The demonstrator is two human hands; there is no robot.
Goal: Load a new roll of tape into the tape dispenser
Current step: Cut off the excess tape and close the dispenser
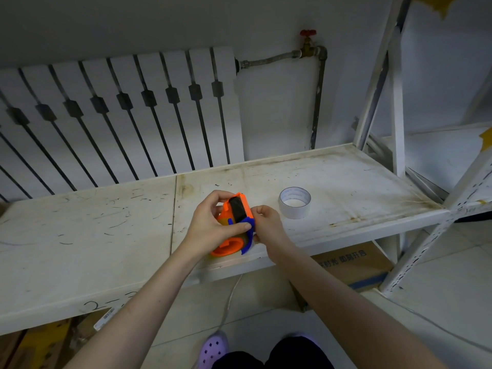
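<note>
Scuffed white shelf (80,235), mid-frame: we are gripping the orange tape dispenser (234,227) in our left hand (213,222) at its front edge, right hand (266,222) pinching its blue side; white tape roll (295,202) sitting right, open surface around.

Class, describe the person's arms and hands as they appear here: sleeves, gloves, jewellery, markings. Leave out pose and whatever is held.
Both forearms are bare as far as the picture shows, with no sleeve in view. The left hand and right hand are ungloved. No ring, watch, bracelet or marking shows on either wrist or on the visible fingers. The nails look short and unpainted, though they are small in the picture.
</note>
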